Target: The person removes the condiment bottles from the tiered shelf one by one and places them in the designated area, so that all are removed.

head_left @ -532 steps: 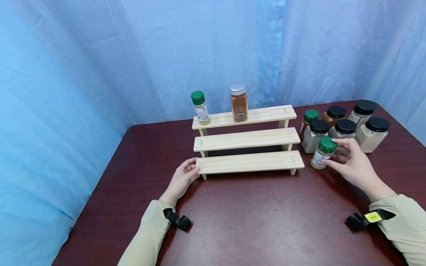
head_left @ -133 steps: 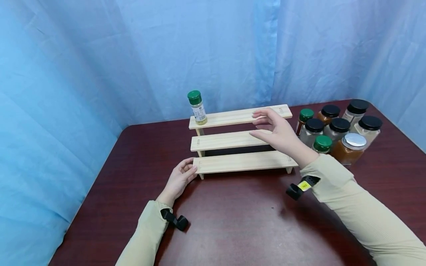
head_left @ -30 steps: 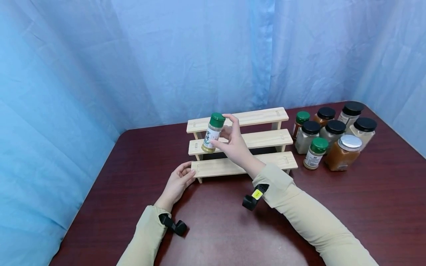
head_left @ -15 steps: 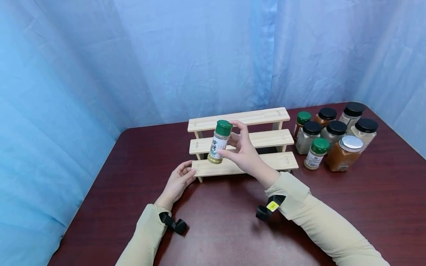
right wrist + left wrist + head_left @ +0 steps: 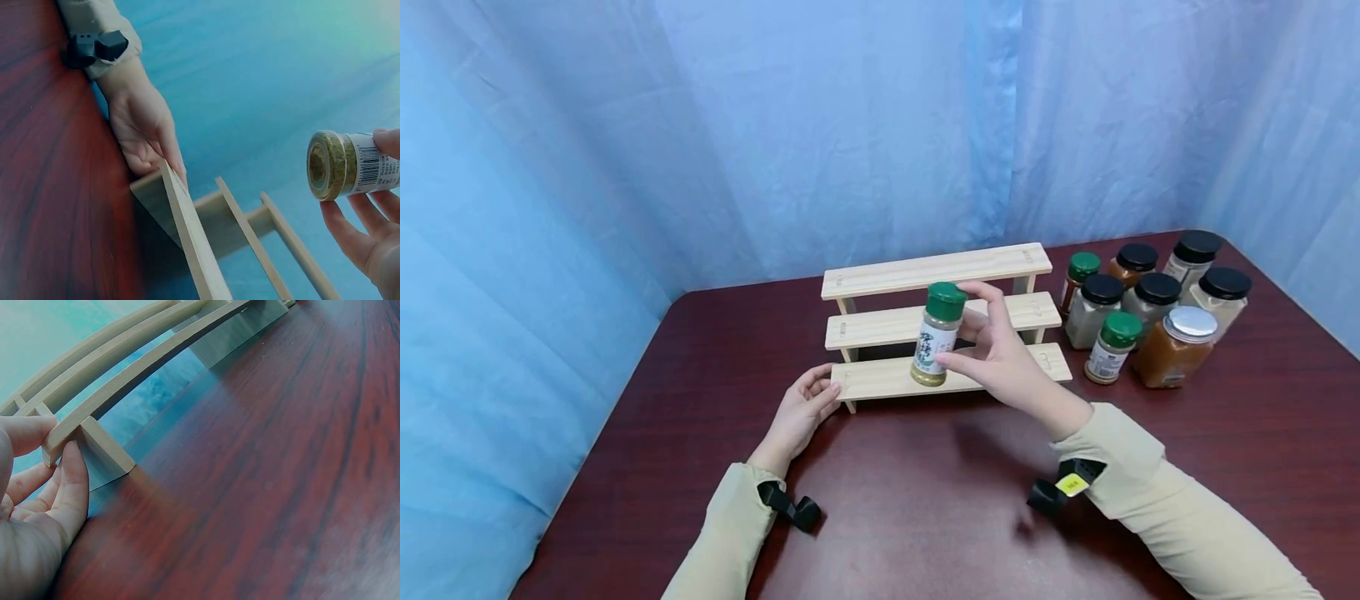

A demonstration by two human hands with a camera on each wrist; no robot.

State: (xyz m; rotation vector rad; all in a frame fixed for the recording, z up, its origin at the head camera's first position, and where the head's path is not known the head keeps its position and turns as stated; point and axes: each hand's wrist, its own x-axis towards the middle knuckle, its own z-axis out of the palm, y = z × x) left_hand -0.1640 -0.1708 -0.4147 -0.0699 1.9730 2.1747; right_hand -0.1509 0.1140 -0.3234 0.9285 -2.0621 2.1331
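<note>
A green-capped spice jar [image 5: 934, 337] with a white label is in the air in front of the wooden three-step rack [image 5: 947, 268]. My right hand [image 5: 1003, 362] holds it between thumb and fingers, slightly tilted. From the right wrist view, the jar's [image 5: 340, 165] clear base shows a greenish-yellow seasoning inside. At the left end of the rack's lowest step, my left hand [image 5: 799, 414] pinches the board's corner. In the left wrist view its thumb and fingers [image 5: 74, 481] sit on either side of that board end.
Right of the rack stands a group of jars: a silver-lidded jar of orange-brown powder [image 5: 1175, 348], a green-capped jar [image 5: 1111, 348], another green-capped jar [image 5: 1080, 271] behind, and several black-lidded jars [image 5: 1093, 310]. Blue curtains [image 5: 850, 133] hang behind the dark red table [image 5: 880, 500].
Earlier, the green-capped jar stood on the top step's left end; my right hand now has it and has carried it rightward and toward me. The silver-lidded jar went from the top step to the right-hand group.
</note>
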